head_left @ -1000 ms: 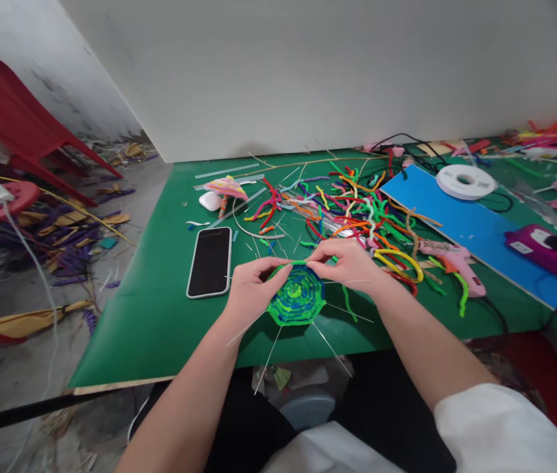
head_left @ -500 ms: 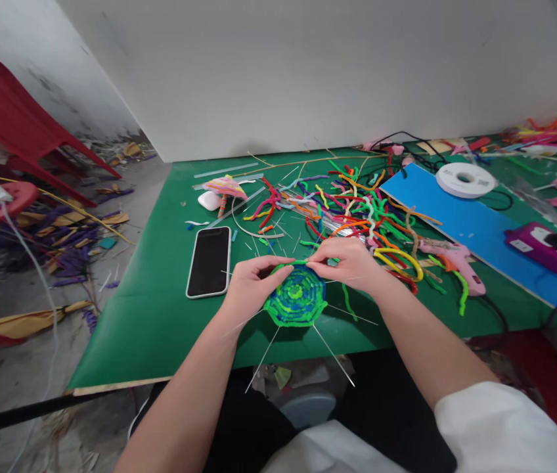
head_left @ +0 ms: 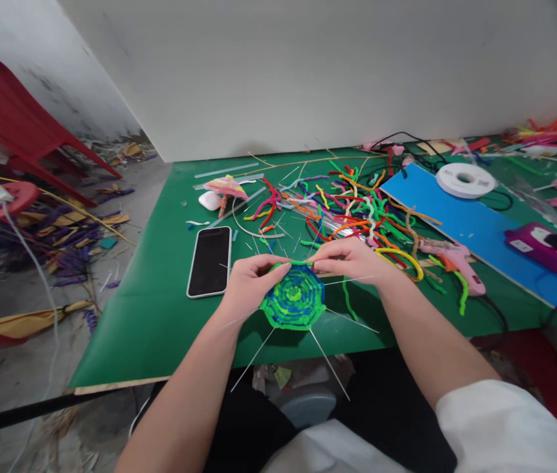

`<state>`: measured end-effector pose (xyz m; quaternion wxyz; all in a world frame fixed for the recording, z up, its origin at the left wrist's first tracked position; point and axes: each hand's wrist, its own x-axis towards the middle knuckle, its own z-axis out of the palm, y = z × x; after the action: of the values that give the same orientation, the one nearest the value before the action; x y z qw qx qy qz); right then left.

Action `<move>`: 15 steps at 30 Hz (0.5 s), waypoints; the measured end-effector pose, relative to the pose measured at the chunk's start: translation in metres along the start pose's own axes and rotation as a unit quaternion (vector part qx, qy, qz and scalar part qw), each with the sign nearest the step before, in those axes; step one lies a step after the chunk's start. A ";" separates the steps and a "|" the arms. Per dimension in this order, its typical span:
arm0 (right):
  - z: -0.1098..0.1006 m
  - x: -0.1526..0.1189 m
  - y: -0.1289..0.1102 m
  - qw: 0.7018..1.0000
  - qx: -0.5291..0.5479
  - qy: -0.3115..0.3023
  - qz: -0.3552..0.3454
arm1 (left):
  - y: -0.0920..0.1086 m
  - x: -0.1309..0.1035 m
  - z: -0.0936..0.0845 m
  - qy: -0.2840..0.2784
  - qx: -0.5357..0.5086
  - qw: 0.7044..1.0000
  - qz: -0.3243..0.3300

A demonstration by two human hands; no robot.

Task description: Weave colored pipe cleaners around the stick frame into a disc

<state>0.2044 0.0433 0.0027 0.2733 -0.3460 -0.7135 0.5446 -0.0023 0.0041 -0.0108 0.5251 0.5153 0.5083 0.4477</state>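
Note:
Between my hands is a round web of green and blue pipe cleaners (head_left: pixel 295 297), wound in rings on thin wire spokes that stick out past its edge. My left hand (head_left: pixel 253 284) pinches its upper left rim between thumb and fingers. At the upper right, my right hand (head_left: pixel 345 258) is closed with its fingertips on the green pipe cleaner (head_left: pixel 301 263) along the top edge. The web is held above the table's front edge, its face turned toward me. My fingers partly hide the top rim.
On the green table (head_left: pixel 155 315) lie a phone (head_left: pixel 209 261), a small pipe-cleaner umbrella (head_left: pixel 226 187) and a pile of coloured pipe cleaners (head_left: pixel 352 203). To the right are a pink glue gun (head_left: pixel 456 263), a blue board (head_left: pixel 436 203), a white spool (head_left: pixel 466 180) and a purple power strip (head_left: pixel 544 245).
The web has tilted slightly more toward me and shifted a little left, its lower spokes swinging along. My right fingers have moved slightly right along the top edge.

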 end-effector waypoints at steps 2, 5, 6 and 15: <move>-0.001 0.000 0.003 0.996 0.080 -0.022 0.040 | 0.001 0.000 0.000 -0.012 -0.015 1.000 -0.013; -0.001 0.002 0.007 0.989 0.131 -0.043 0.050 | 0.003 -0.001 0.000 -0.034 -0.024 0.999 -0.030; 0.000 0.004 0.009 0.989 0.136 -0.047 0.042 | 0.003 -0.001 0.000 -0.040 -0.024 0.998 -0.032; 0.004 0.007 0.009 0.995 0.088 -0.044 0.033 | 0.003 -0.003 0.001 -0.058 0.026 0.998 -0.014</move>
<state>0.1993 0.0481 -0.0072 0.2525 -0.3195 -0.6626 0.6286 -0.0018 0.0016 -0.0073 0.5463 0.5467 0.4953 0.3967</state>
